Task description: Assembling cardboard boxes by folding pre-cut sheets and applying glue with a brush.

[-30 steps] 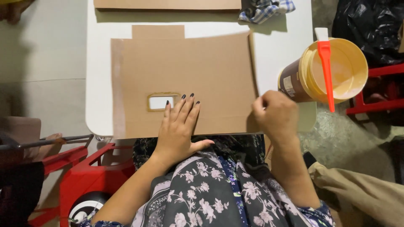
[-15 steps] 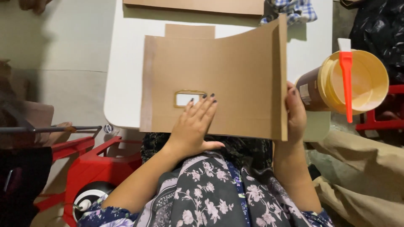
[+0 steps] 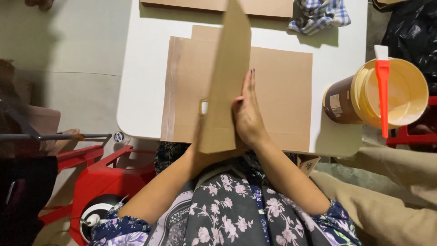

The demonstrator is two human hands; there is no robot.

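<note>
Cardboard sheet [image 3: 282, 86]: brown, lying flat on the white table [image 3: 145, 82], its near edge at the table's front rim; a small cut-out window shows just left of the raised flap.
Raised flap [image 3: 227, 77]: one panel of the same sheet, standing nearly on edge over the middle of the flat part, its near corner reaching past the table's front rim.
Right hand [image 3: 248, 114]: flat and open, fingers together and pointing away from the person, palm pressed against the right face of the raised flap.
Left hand: hidden behind the flap; only the forearm shows running up under the near corner, so whether it grips the cardboard cannot be told.
Bucket [image 3: 387, 93]: round plastic tub with a brown outside, tipped toward the camera at the table's right edge, just beside the cardboard but apart from it.
Bucket contents: pale creamy coating on the inner wall, probably glue or paste, though the view is too soft to be sure.
Brush [image 3: 382, 91]: red handle with a white end, laid across the bucket's mouth, the handle overhanging the near rim.
Checked cloth [image 3: 318, 13]: blue and white, crumpled at the table's far edge.
Second cardboard piece [image 3: 268, 7]: flat along the far edge, left of the cloth.
</note>
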